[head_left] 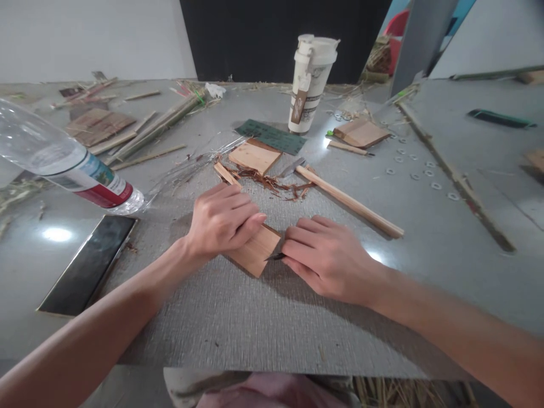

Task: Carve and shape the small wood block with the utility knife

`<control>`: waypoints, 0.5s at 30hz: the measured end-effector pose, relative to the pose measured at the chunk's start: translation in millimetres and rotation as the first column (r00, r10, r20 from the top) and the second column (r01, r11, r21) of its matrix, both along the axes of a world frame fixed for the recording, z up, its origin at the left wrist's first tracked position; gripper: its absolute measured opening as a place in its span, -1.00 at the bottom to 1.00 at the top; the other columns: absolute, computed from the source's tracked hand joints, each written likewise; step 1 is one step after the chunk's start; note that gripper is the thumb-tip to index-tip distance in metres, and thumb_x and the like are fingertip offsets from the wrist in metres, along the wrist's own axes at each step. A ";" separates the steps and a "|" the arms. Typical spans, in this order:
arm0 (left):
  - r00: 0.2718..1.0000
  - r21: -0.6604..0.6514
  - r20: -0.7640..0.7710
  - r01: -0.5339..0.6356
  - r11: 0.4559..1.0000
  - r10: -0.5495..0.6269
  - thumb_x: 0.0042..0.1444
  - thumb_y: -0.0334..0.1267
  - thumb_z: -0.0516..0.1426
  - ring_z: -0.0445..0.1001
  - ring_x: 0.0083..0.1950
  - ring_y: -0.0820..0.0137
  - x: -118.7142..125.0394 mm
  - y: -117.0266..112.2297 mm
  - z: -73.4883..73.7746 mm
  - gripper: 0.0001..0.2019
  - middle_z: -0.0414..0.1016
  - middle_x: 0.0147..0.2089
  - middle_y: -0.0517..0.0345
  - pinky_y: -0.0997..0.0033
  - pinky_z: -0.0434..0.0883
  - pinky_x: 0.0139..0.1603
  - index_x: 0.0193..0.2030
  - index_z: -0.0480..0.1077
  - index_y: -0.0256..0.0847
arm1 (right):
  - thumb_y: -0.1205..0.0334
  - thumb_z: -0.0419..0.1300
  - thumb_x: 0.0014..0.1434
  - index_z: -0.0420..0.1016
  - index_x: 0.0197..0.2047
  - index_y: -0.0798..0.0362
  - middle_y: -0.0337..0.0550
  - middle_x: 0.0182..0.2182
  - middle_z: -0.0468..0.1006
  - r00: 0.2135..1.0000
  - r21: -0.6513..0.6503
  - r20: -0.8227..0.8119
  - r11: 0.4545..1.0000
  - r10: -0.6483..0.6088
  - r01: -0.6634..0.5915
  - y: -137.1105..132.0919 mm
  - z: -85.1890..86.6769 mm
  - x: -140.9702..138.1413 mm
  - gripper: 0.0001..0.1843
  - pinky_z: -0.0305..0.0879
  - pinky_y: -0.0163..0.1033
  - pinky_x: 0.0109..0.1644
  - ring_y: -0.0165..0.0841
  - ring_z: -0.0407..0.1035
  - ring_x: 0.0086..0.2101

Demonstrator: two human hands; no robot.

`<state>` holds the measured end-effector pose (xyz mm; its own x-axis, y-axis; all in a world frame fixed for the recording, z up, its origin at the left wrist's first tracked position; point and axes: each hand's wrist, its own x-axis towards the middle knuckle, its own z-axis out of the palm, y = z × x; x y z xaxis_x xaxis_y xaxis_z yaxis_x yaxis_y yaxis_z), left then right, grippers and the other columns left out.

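Observation:
A flat wooden piece (257,256) lies on the grey table under my hands, set at a slant. My left hand (225,218) is closed on its far left part, the fingers curled and covering that end. From the fist of my right hand (323,255) a short dark pointed blade (275,257) sticks out, its tip at the wood's right edge; the knife's handle is hidden inside the fingers. Just beyond the hands lie brown shavings (259,177) and another pale wooden block (255,156).
A bamboo-like stick (352,203) lies to the right, with several small washers (429,165) further off. At the left are a clear bottle (63,164) and a black phone (89,266). A white cup (312,85) stands at the back beside a green sheet (270,136).

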<state>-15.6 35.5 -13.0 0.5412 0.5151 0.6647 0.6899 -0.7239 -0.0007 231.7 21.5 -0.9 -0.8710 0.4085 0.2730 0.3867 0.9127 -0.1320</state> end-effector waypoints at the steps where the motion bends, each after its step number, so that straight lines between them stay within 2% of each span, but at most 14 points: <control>1: 1.000 0.005 0.002 0.002 1.000 -0.002 0.38 -0.24 -0.01 0.21 -0.44 0.35 -0.2 0.2 0.0 -0.62 0.28 -0.55 0.22 0.23 0.23 -0.37 -0.52 0.23 -0.13 | 0.25 0.02 0.43 0.42 -0.27 0.07 -0.14 -0.30 0.47 1.000 0.012 0.013 1.000 0.000 -0.001 0.2 0.1 -0.3 -0.76 0.04 -0.12 -0.21 -0.28 0.23 -0.28; 15: 1.000 -0.013 0.009 0.008 1.000 -0.008 0.37 -0.26 -0.01 0.25 -0.43 0.35 -0.1 -0.4 0.8 -0.65 0.31 -0.54 0.20 0.23 0.25 -0.34 -0.50 0.27 -0.15 | 0.24 0.02 0.44 0.43 -0.22 0.07 -0.14 -0.26 0.50 0.998 -0.041 0.069 0.999 -0.007 0.009 -1.2 3.1 -0.9 -0.78 0.08 -0.13 -0.19 -0.28 0.26 -0.26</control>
